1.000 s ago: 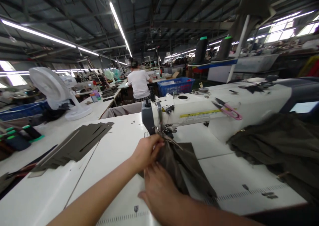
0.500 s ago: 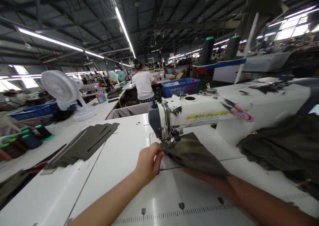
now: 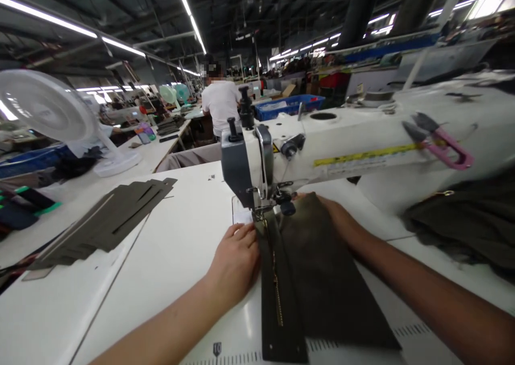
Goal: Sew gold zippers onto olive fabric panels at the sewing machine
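Left hand (image 3: 235, 260) lies flat, fingers together, touching the olive fabric (image 3: 325, 284) and its zipper (image 3: 276, 284); right hand (image 3: 336, 214) sits beyond them, near the presser foot (image 3: 261, 210) — fingers half hidden, grip unclear.

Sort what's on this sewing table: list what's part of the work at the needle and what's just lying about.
In use:
left hand
right hand
olive cloth panel
zipper
sewing machine

Lying about:
pink-handled thread snips
stack of cut olive pieces
bunched olive cloth
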The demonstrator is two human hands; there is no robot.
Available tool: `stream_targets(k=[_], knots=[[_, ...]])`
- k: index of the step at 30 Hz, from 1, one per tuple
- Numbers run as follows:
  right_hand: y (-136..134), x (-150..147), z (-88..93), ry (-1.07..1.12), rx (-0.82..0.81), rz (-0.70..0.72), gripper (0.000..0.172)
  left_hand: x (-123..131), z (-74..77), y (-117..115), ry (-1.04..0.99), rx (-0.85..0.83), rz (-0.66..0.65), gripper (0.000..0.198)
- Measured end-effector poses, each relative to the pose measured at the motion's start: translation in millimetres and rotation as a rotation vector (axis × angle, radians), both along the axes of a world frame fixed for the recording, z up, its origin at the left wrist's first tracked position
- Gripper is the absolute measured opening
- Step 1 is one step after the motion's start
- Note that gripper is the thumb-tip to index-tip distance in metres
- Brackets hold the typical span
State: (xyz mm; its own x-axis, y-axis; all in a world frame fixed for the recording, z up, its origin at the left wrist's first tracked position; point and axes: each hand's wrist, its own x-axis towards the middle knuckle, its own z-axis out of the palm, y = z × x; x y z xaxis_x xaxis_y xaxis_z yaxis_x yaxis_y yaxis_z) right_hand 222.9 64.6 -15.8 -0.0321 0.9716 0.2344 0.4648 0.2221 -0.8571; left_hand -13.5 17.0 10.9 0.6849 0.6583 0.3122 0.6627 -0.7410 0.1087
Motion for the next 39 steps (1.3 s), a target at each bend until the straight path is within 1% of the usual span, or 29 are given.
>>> stream_targets(k=[2, 4, 5, 6, 9, 11, 13, 15, 17, 19, 22, 24, 26, 28, 31, 35, 39], knots=[[-3, 7, 7.8, -0.006, -0.030, -0.110, 0.044, 4, -1.6, -3, 0.030, 0.019, 0.040, 0.017], [-6, 8, 15.4, -0.117, -0.052, -0.191, 0.052, 6, 0.5, -6, 0.051, 0.010, 0.059, 0.016], [-9, 7, 18.8, -0.219, -0.050, -0.206, 0.050, 6, 2.3, -7, 0.056, -0.002, 0.065, 0.016], [-11, 4, 22.1, -0.351, -0.027, -0.217, 0.045, 6, 4.0, -8, 0.056, -0.012, 0.070, 0.017], [-20, -8, 30.0, -0.811, 0.104, -0.274, 0.023, 6, 6.7, -9, 0.041, -0.020, 0.076, 0.020], [-23, -13, 32.7, -1.048, 0.212, -0.247, 0.019, 6, 5.9, -9, 0.040, -0.002, 0.073, 0.020], [-20, -12, 31.7, -1.154, 0.284, -0.199, 0.020, 8, 4.0, -9, 0.044, 0.027, 0.065, 0.018], [-13, -7, 27.4, -1.158, 0.269, -0.199, 0.020, 9, 2.0, -9, 0.046, 0.047, 0.052, 0.017], [-5, -4, 23.1, -1.141, 0.213, -0.205, 0.018, 10, 0.5, -9, 0.041, 0.061, 0.047, 0.016], [-1, -6, 22.6, -1.146, 0.200, -0.194, 0.016, 11, -0.9, -9, 0.027, 0.068, 0.056, 0.016], [-12, -21, 27.5, -1.141, 0.310, -0.150, 0.016, 11, -3.3, -11, -0.023, 0.072, 0.074, 0.016], [-25, -34, 27.6, -1.017, 0.382, -0.078, 0.018, 10, -5.2, -12, -0.070, 0.080, 0.105, 0.014], [-37, -44, 21.6, -0.833, 0.439, 0.014, 0.022, 8, -7.6, -14, -0.134, 0.109, 0.163, 0.013], [-45, -52, 12.1, -0.706, 0.496, 0.092, 0.028, 6, -10.4, -14, -0.177, 0.137, 0.186, 0.021], [-49, -57, 0.9, -0.671, 0.578, 0.182, 0.037, 2, -15.1, -11, -0.156, 0.147, 0.102, 0.035], [-47, -62, -2.1, -0.727, 0.552, 0.277, 0.039, 0, -18.9, -5, -0.121, 0.139, 0.002, 0.034], [-45, -64, 0.1, -0.820, 0.522, 0.309, 0.041, -1, -16.9, -1, -0.050, 0.158, -0.070, 0.035]])
